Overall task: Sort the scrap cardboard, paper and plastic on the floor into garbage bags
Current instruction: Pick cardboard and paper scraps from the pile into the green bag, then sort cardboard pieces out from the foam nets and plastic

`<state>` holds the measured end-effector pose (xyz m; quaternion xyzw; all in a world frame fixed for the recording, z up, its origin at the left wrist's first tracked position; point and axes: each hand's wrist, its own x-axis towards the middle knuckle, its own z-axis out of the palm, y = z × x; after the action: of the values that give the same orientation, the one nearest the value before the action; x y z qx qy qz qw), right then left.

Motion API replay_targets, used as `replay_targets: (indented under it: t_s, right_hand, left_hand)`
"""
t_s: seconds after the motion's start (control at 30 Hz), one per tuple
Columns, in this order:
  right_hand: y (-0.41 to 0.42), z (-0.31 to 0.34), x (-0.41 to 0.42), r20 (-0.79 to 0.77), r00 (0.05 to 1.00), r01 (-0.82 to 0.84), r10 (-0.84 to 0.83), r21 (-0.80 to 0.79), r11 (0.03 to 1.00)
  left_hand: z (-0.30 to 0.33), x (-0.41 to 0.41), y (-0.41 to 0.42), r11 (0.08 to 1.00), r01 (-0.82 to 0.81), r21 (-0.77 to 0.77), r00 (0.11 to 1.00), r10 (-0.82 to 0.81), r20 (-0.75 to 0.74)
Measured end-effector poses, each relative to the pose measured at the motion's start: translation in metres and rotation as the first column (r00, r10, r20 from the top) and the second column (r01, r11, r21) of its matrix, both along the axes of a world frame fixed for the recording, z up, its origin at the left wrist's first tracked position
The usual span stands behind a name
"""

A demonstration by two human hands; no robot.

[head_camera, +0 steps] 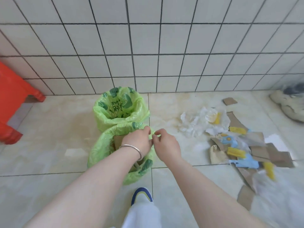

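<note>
Fingers (pixel 148 130) of our left hand (pixel 138 140) and of our right hand (pixel 164 143) curl and pinch the far-right rim of the near light-green plastic garbage bag (pixel 98 150), the two hands almost touching. A thin silver metal bangle (pixel 131 148) sits on our left wrist. Under the left fingers, inside this bag, brown cardboard pieces (pixel 117 141) show. Just beyond the fingers stands a second light-green plastic garbage bag with dark-green print (pixel 118 111), mouth open, touching the near bag. Right of the fingers, well apart, the scrap pile lies on the beige tile floor (pixel 49 129): crumpled white paper and clear plastic (pixel 195 122) nearest, then torn brown cardboard with blue and yellow print (pixel 243 150) further right. One small brown cardboard square (pixel 230 101) lies apart, beyond the pile. Far left of the fingers stands a red plastic stool (pixel 11 99) against the white tiled wall (pixel 148 46). Below the fingers, our blue-and-yellow shoe (pixel 141 195) and pale trouser leg (pixel 143 214).
</note>
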<state>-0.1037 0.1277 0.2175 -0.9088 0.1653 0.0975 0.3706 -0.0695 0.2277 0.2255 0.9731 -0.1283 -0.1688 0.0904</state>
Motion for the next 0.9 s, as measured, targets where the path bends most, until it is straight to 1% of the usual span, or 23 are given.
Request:
replay_targets:
  t_s: [0.1,0.23,0.33,0.43,0.53,0.63,0.73,0.83,0.9]
  right_hand:
    - [-0.040,0.008,-0.021,0.034,0.991,0.125,-0.128,0.066,0.990]
    - [-0.104,-0.002,-0.053,0.033,0.941,0.330,-0.336,0.125,0.936]
    - [-0.161,-0.025,-0.076,-0.010,0.886,0.460,-0.463,0.123,0.879]
    - [-0.207,-0.045,-0.094,-0.062,0.835,0.550,-0.546,0.105,0.829]
    - [-0.252,-0.072,-0.108,-0.106,0.791,0.609,-0.602,0.051,0.792]
    - [-0.282,-0.101,-0.117,-0.150,0.756,0.647,-0.637,0.029,0.762]
    - [-0.298,-0.129,-0.118,-0.200,0.718,0.682,-0.666,0.015,0.731]
    - [-0.308,-0.149,-0.116,-0.250,0.712,0.677,-0.656,-0.002,0.736]
    - [-0.313,-0.157,-0.112,-0.275,0.709,0.679,-0.650,0.018,0.734]
  left_hand:
    - [0.007,-0.011,-0.049,0.992,0.123,-0.035,0.991,-0.121,0.055]
    - [-0.004,-0.031,-0.125,0.961,0.277,-0.008,0.954,-0.274,0.118]
    - [-0.028,-0.048,-0.190,0.925,0.380,-0.023,0.923,-0.377,0.076]
    - [-0.053,-0.062,-0.242,0.899,0.434,-0.059,0.901,-0.433,0.032]
    - [-0.088,-0.071,-0.291,0.872,0.478,-0.106,0.876,-0.482,-0.020]
    - [-0.120,-0.078,-0.323,0.859,0.485,-0.161,0.862,-0.501,-0.075]
    - [-0.148,-0.082,-0.342,0.856,0.484,-0.182,0.852,-0.508,-0.122]
    - [-0.169,-0.082,-0.351,0.865,0.472,-0.174,0.848,-0.499,-0.181]
    - [-0.180,-0.078,-0.354,0.875,0.449,-0.179,0.850,-0.480,-0.215]
